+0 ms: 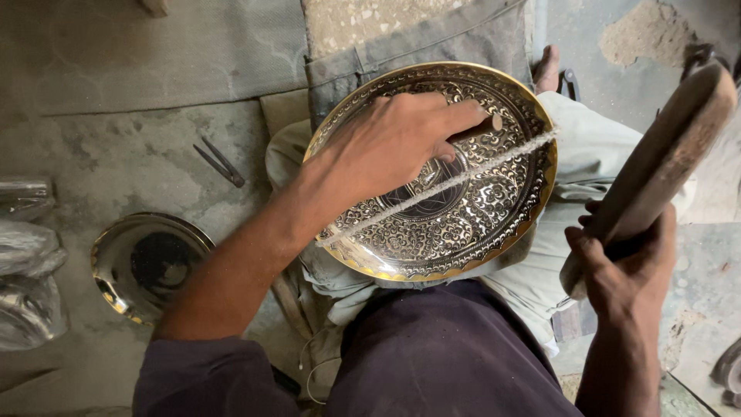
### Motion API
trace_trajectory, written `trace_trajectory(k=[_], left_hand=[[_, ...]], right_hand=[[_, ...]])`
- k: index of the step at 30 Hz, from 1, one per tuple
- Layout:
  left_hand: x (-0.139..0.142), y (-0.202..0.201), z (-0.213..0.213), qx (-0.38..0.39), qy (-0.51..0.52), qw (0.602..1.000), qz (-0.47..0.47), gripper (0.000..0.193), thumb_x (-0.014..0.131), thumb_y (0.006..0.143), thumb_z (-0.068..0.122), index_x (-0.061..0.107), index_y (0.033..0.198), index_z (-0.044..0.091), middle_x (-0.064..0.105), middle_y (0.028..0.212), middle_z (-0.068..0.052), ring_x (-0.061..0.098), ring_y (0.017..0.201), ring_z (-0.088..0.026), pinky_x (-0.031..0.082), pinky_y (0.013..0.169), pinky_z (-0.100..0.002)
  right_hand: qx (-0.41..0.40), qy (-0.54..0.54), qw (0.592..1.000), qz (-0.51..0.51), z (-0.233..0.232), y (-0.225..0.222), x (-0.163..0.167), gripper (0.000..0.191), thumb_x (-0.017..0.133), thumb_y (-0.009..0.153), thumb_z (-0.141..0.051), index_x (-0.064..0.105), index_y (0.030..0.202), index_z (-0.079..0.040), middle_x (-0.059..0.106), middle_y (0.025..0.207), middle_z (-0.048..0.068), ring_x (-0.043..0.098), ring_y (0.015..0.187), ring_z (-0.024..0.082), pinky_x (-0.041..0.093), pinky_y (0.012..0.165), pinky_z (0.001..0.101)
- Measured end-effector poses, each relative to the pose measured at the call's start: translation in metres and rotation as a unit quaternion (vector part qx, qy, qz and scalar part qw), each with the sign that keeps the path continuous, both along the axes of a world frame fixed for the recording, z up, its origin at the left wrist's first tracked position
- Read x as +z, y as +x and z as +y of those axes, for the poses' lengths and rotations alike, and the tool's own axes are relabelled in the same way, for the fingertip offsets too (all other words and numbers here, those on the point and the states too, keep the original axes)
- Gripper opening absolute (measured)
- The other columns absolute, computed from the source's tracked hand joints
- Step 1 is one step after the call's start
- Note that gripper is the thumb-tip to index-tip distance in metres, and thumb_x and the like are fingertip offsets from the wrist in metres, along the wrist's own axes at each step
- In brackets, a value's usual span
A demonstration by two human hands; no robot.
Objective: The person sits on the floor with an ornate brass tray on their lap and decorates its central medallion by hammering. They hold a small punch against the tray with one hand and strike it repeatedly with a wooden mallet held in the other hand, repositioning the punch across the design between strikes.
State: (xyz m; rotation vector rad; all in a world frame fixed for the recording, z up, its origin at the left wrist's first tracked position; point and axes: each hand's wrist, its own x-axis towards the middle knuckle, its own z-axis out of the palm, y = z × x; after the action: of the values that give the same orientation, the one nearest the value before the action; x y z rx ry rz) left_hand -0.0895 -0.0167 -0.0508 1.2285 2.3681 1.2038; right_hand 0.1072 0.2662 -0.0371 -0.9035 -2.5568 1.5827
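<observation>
Setting: a person sits on a bare concrete floor, the work resting on the lap over grey cloth.
Engraved plate: a round brass plate with a gold rim and dense chased scrollwork lies tilted on the lap, in the middle of the view.
String: a pale twisted cord runs slantwise across the plate face, from its near left rim up to its far right rim.
Left hand: the left hand lies on the plate's far left part, its grip closed around a short chisel-like punch; only the punch's butt shows past the fingers, and its tip is hidden.
Right hand: the right hand, right of the plate, has its grip closed on the handle of a worn wooden mallet, which is raised well clear of the plate.
Second plate: a plain polished dish lies on the floor to the left, well apart.
Other things: dark metal dividers lie on the floor, far left of the plate; wrapped shiny bundles sit at the left edge.
Risk, mis-strike: the mallet could glance off the small punch butt and hit the fingers, which are wrapped close to it.
Risk, slip: the plate rests only on cloth and a knee, so a blow might shift it and score the finished pattern.
</observation>
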Motion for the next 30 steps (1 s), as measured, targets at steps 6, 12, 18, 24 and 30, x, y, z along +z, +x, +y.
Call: trace_trajectory(k=[6, 12, 18, 24, 30], left_hand=[[0.002, -0.001, -0.002, 0.003, -0.011, 1.0, -0.004, 0.039, 0.075, 0.095, 0.011, 0.058, 0.129, 0.009, 0.065, 0.087, -0.015, 0.071, 0.077, -0.029, 0.057, 0.066, -0.041], [0.013, -0.001, -0.01, 0.049, 0.021, 0.997, 0.054, 0.037, 0.077, 0.1, 0.016, 0.054, 0.127, 0.01, 0.064, 0.091, -0.01, 0.071, 0.083, -0.029, 0.056, 0.071, -0.043], [0.019, 0.019, -0.011, 0.165, 0.121, 0.977, 0.059, 0.037, 0.075, 0.101, 0.014, 0.05, 0.127, 0.008, 0.069, 0.111, -0.012, 0.073, 0.1, -0.026, 0.061, 0.083, -0.035], [0.005, 0.068, 0.008, 0.399, 0.226, 0.876, -0.149, 0.024, 0.068, 0.108, 0.013, 0.051, 0.119, 0.001, 0.068, 0.098, -0.007, 0.072, 0.079, -0.01, 0.061, 0.07, -0.025], [-0.022, 0.083, 0.023, 0.441, 0.248, 0.855, -0.117, 0.024, 0.066, 0.109, 0.015, 0.048, 0.117, 0.001, 0.067, 0.102, -0.01, 0.07, 0.088, -0.015, 0.059, 0.072, -0.027]], right_hand=[[-0.01, -0.045, 0.999, 0.013, 0.001, 0.016, -0.012, 0.062, 0.07, 0.089, 0.001, 0.042, 0.145, 0.002, 0.064, 0.122, 0.015, 0.066, 0.117, 0.024, 0.057, 0.101, 0.041], [-0.006, -0.045, 0.999, 0.027, 0.007, 0.02, -0.017, 0.061, 0.067, 0.091, 0.003, 0.04, 0.146, 0.002, 0.064, 0.123, 0.017, 0.066, 0.117, 0.025, 0.057, 0.1, 0.0396], [-0.009, -0.052, 0.998, 0.039, 0.011, 0.019, -0.017, 0.065, 0.067, 0.089, 0.003, 0.039, 0.148, 0.002, 0.064, 0.125, 0.018, 0.067, 0.12, 0.026, 0.058, 0.103, 0.0405], [0.01, -0.01, 0.999, 0.04, 0.019, 0.004, -0.012, 0.065, 0.073, 0.093, 0.003, 0.038, 0.148, 0.005, 0.066, 0.125, 0.017, 0.068, 0.114, 0.024, 0.059, 0.103, 0.039], [0.178, 0.195, 0.957, 0.123, 0.007, -0.05, 0.038, 0.055, 0.07, 0.103, 0.012, 0.04, 0.148, 0.007, 0.064, 0.116, 0.02, 0.065, 0.1, 0.024, 0.053, 0.088, 0.0309]])
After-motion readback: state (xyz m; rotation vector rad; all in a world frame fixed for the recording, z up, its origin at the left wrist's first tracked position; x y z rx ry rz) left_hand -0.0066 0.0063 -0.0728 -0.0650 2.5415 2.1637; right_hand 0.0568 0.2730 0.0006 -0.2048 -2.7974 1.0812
